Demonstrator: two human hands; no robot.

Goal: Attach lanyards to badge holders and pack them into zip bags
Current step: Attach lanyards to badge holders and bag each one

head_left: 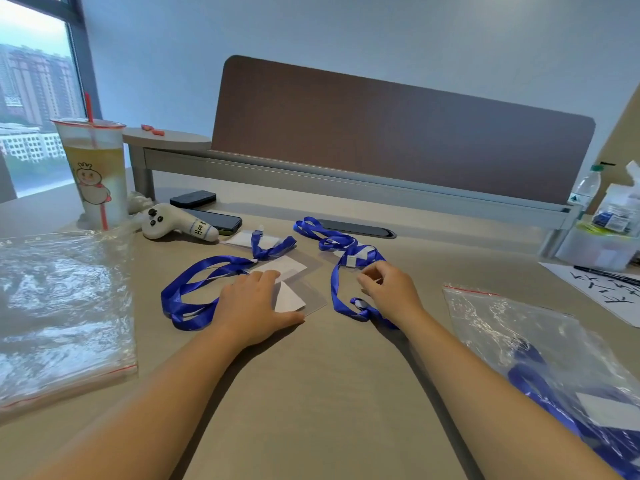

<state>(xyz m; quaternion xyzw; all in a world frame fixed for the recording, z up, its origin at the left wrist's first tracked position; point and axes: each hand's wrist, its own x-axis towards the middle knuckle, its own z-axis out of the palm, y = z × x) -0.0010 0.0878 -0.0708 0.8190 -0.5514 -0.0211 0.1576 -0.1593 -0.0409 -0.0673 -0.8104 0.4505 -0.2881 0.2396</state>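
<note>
**Hands on the badge holders, lanyards loose around them**

My left hand [254,308] lies flat, fingers straight, pressing a clear badge holder [294,299] on the counter [311,393]. My right hand [388,289] has curled fingers over a blue lanyard [334,289]; I cannot tell if it pinches anything.

I think the lanyard can tangle with the second lanyard [187,292], because the loops lie near each other. The smooth holder may also slide when I lift the palm.

One zip bag [62,306] lies on the left, another zip bag [540,358] on the right already has blue straps inside. The counter is beige, with a brown partition [398,133] behind, a drink cup [95,171] and a window [31,98].
</note>
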